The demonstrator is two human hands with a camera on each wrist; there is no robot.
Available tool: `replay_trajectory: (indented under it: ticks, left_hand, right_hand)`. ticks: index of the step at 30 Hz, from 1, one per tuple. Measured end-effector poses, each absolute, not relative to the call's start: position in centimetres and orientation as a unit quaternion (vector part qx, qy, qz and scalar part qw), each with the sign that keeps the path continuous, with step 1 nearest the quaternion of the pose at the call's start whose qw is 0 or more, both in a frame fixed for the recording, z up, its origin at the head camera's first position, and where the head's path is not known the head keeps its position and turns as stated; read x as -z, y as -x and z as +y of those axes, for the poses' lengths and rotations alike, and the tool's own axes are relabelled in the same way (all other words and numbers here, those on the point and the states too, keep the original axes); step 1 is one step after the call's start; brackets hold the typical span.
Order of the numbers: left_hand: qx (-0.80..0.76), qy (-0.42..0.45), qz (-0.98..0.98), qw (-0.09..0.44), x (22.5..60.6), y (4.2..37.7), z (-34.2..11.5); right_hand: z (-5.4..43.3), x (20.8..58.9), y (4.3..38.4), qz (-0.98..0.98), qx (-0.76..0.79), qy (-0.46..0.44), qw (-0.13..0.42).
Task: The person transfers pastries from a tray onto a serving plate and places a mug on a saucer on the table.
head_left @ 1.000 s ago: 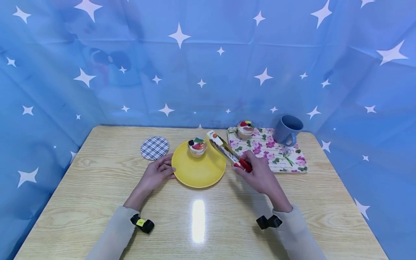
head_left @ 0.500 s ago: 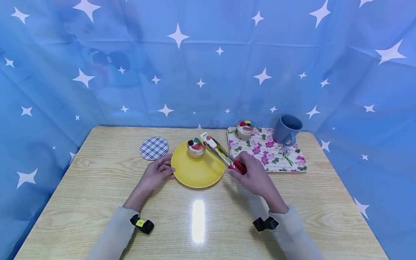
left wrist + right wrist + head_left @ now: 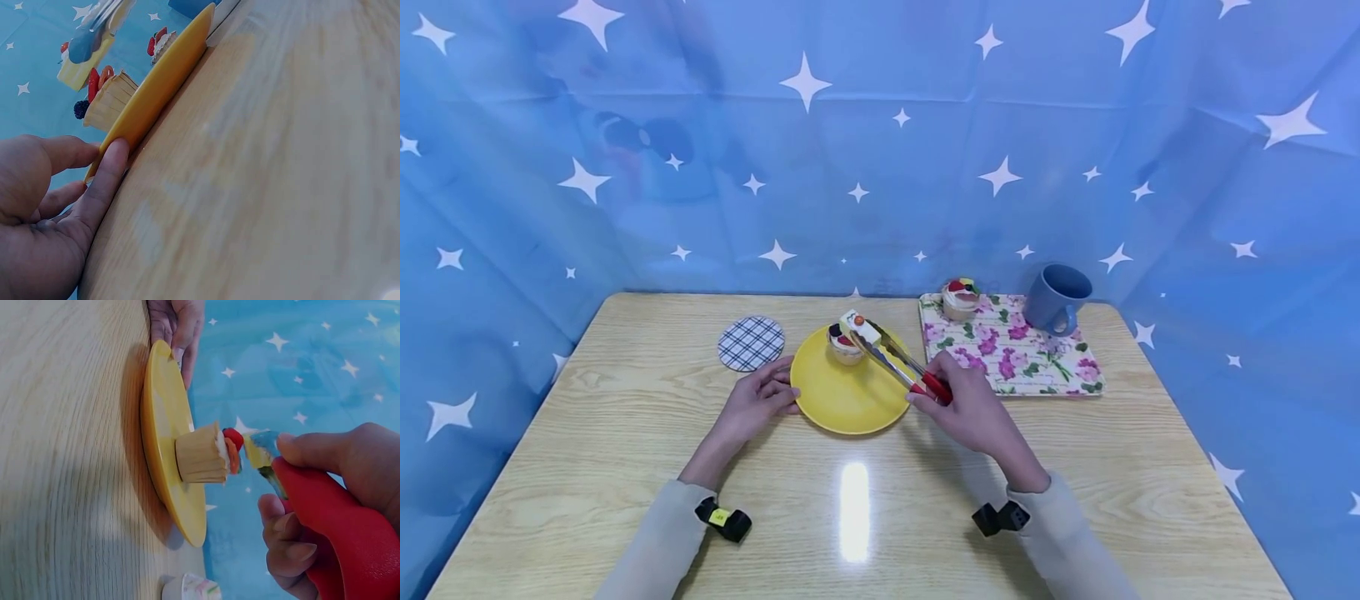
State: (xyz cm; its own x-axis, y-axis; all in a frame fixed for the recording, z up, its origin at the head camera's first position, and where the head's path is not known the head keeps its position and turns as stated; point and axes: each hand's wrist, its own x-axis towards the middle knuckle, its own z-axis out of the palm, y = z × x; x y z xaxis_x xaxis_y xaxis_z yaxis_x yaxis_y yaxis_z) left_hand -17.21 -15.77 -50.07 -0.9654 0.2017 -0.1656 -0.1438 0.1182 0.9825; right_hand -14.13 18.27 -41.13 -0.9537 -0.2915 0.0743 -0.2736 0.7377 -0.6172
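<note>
Closed in at back, left and right by a blue curtain [image 3: 880, 150], scattered with white four-pointed stars [image 3: 805, 82] of mixed sizes. Creased in a near-straight line across the upper part; softly folded toward both sides. Faintly printed at upper left with a darker bow shape [image 3: 643, 137]. Fronted by a pale wood-grain counter [image 3: 925, 525], rounded at the far corners. Lit brightly, with a white oblong of glare [image 3: 853, 512] on the counter's near half.

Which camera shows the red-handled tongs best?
The head view: it shows the tongs nearly whole, the right hand covering part. The left wrist view shows only their metal end; the right wrist view, mainly red handles close up.
</note>
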Motion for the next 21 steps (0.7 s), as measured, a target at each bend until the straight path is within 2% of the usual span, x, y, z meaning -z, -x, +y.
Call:
replay_trajectory:
  ticks: [21]
  left_hand:
    - [-0.665,-0.021,0.736,0.128,50.0,17.2,-15.8]
  right_hand:
    - [16.3,40.9,13.5,0.926,0.334,0.174,0.016]
